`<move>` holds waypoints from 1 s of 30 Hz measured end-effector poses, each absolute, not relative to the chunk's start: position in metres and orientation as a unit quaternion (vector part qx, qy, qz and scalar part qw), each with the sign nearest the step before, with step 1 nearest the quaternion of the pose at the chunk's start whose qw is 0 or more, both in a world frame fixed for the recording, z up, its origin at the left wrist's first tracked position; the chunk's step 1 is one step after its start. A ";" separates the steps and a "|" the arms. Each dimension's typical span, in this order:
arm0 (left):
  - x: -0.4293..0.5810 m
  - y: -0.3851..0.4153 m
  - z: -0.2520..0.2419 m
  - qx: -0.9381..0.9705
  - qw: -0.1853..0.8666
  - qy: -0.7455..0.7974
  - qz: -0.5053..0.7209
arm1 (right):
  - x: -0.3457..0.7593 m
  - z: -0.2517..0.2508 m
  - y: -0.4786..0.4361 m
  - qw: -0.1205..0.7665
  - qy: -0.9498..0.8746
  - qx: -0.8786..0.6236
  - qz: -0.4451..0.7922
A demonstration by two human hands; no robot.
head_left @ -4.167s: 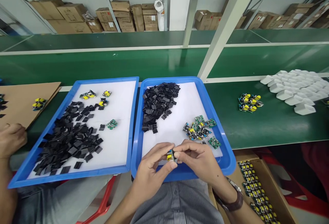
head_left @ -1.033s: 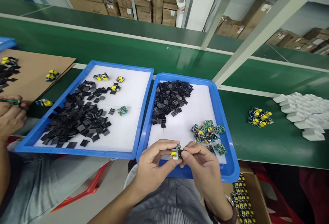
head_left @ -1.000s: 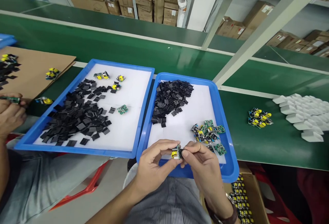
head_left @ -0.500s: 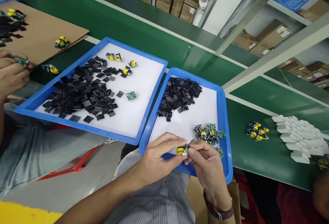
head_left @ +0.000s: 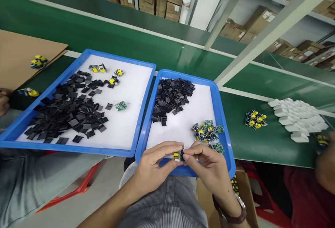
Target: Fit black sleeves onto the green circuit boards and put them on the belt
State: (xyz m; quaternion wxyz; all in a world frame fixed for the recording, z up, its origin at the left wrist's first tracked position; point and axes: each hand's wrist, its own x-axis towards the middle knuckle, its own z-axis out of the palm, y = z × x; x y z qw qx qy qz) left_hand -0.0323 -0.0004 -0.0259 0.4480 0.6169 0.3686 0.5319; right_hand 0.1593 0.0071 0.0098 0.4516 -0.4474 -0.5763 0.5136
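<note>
My left hand (head_left: pixel 154 168) is closed, pinching a small circuit board (head_left: pixel 177 155) with a yellow component between thumb and fingers. From the other side, my right hand (head_left: pixel 209 161) is also closed, its thumb and index finger pressing a small black piece (head_left: pixel 183 153) against the board's face. Fingertips hide part of both. The hands are over the near edge of the smaller blue tray (head_left: pixel 223 116). In that tray lie a heap of black pieces (head_left: pixel 170 97) and, close to my right hand, a cluster of circuit boards (head_left: pixel 206 132).
Left of it, a larger blue tray (head_left: pixel 150 92) holds black pieces (head_left: pixel 70 112) and a few boards (head_left: pixel 120 106). Boards (head_left: pixel 255 119) and white housings (head_left: pixel 298 116) are on the green table at right. A slanted post (head_left: pixel 261 32) rises behind. A co-worker's hand (head_left: pixel 3 102) shows at left.
The view has shifted, sliding the trays left in the picture. My hands stay together on the board, which has turned a little, and the black piece at its face shows more clearly.
</note>
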 end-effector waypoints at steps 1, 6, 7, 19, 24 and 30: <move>-0.033 0.000 -0.026 0.619 0.448 0.372 0.527 | 0.160 0.011 0.008 0.445 -0.580 -0.453 0.510; -0.035 0.001 -0.022 0.622 0.446 0.374 0.524 | 0.159 0.019 0.009 0.415 -0.597 -0.471 0.500; -0.035 0.001 -0.021 0.621 0.448 0.373 0.524 | 0.159 0.020 0.010 0.409 -0.604 -0.473 0.494; -0.035 0.002 -0.024 0.647 0.432 0.363 0.513 | 0.158 0.028 0.016 0.386 -0.639 -0.480 0.461; -0.033 0.003 -0.019 0.640 0.425 0.365 0.526 | 0.159 0.023 0.015 0.391 -0.629 -0.463 0.487; -0.032 0.003 -0.019 0.657 0.410 0.367 0.515 | 0.159 0.013 0.020 0.410 -0.630 -0.445 0.487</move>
